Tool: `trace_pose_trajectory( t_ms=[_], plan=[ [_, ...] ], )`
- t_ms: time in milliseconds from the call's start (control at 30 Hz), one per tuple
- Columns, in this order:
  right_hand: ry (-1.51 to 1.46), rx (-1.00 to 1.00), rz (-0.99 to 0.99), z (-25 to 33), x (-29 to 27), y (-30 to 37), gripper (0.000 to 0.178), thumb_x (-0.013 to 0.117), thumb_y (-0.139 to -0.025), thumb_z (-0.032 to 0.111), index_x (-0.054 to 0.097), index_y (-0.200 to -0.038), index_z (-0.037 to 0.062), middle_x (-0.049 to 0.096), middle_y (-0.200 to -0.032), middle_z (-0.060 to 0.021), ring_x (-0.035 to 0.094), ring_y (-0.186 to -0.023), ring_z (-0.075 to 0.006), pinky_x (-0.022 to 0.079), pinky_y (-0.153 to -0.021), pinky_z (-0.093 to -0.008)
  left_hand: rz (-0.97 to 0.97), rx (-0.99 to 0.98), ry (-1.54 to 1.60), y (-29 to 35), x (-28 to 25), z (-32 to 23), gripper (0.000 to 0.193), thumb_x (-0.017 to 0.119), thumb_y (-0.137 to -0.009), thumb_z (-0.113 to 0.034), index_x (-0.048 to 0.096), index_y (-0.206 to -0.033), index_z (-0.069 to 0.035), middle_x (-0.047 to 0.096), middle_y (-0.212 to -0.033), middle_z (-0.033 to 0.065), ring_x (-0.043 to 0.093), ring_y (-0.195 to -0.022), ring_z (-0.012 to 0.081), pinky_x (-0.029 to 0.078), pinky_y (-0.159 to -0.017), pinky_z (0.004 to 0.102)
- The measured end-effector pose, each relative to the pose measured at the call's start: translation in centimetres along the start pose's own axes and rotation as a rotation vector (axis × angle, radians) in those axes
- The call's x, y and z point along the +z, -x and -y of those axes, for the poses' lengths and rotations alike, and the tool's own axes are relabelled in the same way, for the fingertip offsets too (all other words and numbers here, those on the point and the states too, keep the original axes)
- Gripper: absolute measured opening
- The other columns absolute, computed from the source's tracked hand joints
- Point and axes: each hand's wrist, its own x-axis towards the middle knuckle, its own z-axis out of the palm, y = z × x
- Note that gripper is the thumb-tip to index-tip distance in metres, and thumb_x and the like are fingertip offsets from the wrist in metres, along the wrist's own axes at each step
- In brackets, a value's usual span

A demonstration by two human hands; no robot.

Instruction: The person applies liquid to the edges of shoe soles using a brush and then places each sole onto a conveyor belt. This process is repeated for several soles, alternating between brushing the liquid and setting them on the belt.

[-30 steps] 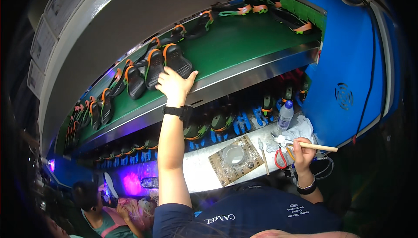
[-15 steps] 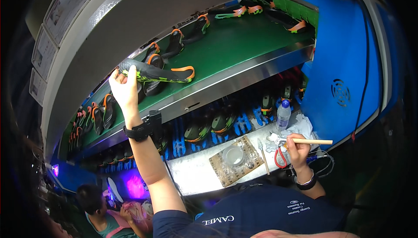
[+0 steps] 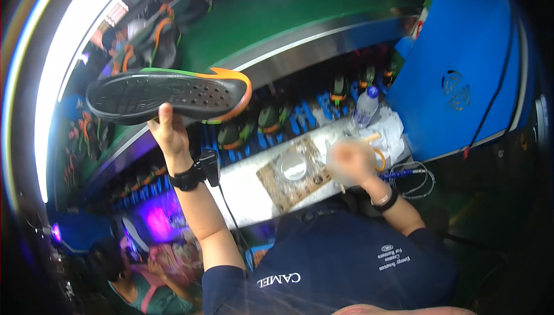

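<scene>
A black shoe sole point(image 3: 167, 97) with an orange and green rim is raised in front of the green conveyor belt, its holed inner side facing me. My left hand point(image 3: 169, 136) grips its near edge, thumb on the inner side, other fingers mostly hidden behind. My right hand point(image 3: 353, 162) is blurred and curled over the bench; a pale wooden stick point(image 3: 373, 137) sticks out beyond it, its other end hidden. Left of that hand, a round clear dish point(image 3: 293, 166) stands on a taped piece of brown cardboard point(image 3: 276, 188). An orange-looking loop handle point(image 3: 380, 159) shows behind the hand.
More soles point(image 3: 166, 44) lie along the green belt point(image 3: 277, 21). A capped bottle point(image 3: 366, 107) and crumpled white paper point(image 3: 390, 131) stand at the bench's right end. Below the belt, shoes sit on blue racks point(image 3: 300, 117). Another person point(image 3: 141, 283) works at lower left.
My left hand has lifted the sole off the belt and turned its inner side toward me. My right hand has shifted left toward the dish, with the stick now mostly covered.
</scene>
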Motion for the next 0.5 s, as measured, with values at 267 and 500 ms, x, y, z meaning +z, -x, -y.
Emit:
trace_pose_trajectory(
  t_ms=[267, 500],
  plan=[
    [0.318, 0.084, 0.346, -4.7, 6.0, -2.9, 0.017, 0.058, -0.076, 0.016, 0.059, -0.079, -0.0002, 0.054, -0.056, -0.0092, 0.052, -0.047, -0.0178, 0.039, -0.046, -0.0278, -0.225, -0.630, 0.271, 16.2, -8.6, 0.6, 0.068, 0.043, -0.079, -0.056, 0.037, -0.122, -0.003, 0.049, -0.113, 0.0147, 0.052, -0.097, 0.0243, 0.044, -0.082, 0.0350],
    [0.542, 0.033, 0.476, -6.9, 6.8, -2.2, 0.018, 0.057, -0.076, 0.020, 0.058, -0.080, 0.0023, 0.059, -0.064, -0.0129, 0.058, -0.060, -0.0273, 0.045, -0.055, -0.0325, -0.362, -0.841, 0.580, 20.7, -7.3, 0.1, 0.064, 0.028, -0.085, -0.052, 0.035, -0.124, -0.002, 0.047, -0.111, 0.0249, 0.057, -0.088, 0.0304, 0.050, -0.070, 0.0372]
  ],
)
